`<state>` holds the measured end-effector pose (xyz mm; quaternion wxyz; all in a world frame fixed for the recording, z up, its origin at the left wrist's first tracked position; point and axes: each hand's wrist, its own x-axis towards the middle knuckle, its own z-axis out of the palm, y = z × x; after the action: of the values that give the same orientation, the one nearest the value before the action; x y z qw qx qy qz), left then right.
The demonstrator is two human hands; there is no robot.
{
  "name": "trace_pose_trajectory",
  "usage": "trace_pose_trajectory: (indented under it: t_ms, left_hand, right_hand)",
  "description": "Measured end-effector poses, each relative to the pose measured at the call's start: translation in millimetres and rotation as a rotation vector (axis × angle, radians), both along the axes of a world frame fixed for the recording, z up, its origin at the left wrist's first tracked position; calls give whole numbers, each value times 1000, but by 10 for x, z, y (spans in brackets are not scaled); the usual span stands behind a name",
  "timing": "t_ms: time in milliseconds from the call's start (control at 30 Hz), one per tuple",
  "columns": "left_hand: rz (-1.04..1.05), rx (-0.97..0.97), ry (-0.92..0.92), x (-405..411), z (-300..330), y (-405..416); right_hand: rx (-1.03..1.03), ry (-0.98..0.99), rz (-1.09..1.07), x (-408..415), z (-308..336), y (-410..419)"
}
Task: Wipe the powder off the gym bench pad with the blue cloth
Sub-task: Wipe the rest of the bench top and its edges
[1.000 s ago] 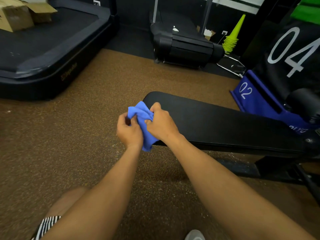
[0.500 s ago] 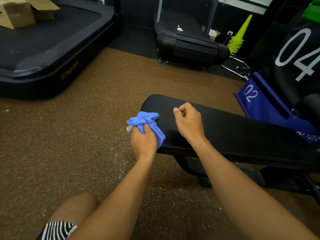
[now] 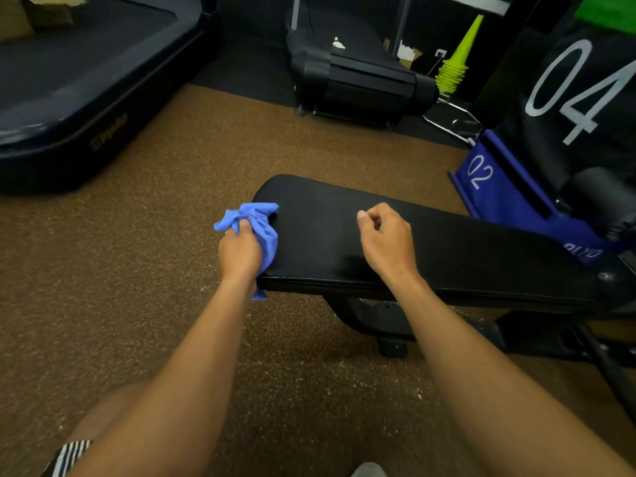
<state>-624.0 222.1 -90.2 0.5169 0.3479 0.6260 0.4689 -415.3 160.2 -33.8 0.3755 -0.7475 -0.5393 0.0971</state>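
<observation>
- Head view: the left hand [image 3: 240, 250] grasps the bunched blue cloth [image 3: 258, 224] at the near-left end of the gym bench pad [image 3: 447, 246].
- The right hand [image 3: 387, 241] hovers over the pad, fingers curled, grasping nothing.
- The cloth looks soft, light and floppy; a bunched fistful seems the best hold.
- No powder shows on the pad.
- A cardboard box [image 3: 41, 12] sits far left; its contents are unseen.

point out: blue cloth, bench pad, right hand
blue cloth [image 3: 266, 232]: head view, bunched fabric beside the left hand's thumb.
bench pad [image 3: 481, 249]: head view, bare black top surface right of the right hand.
right hand [image 3: 387, 241]: head view, back of the hand, fingers curled, holding nothing.
</observation>
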Motion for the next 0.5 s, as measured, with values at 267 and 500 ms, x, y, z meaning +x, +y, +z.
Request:
trace_pose_trajectory:
  t_ms: [267,500]
  left_hand:
    - [207,196,82,264,-233,-491]
    - [-139,819,606,328,-545,-801]
  right_hand:
    - [-8,-14,34,-272,-61,60]
    - [45,8,-57,-55,83,-140]
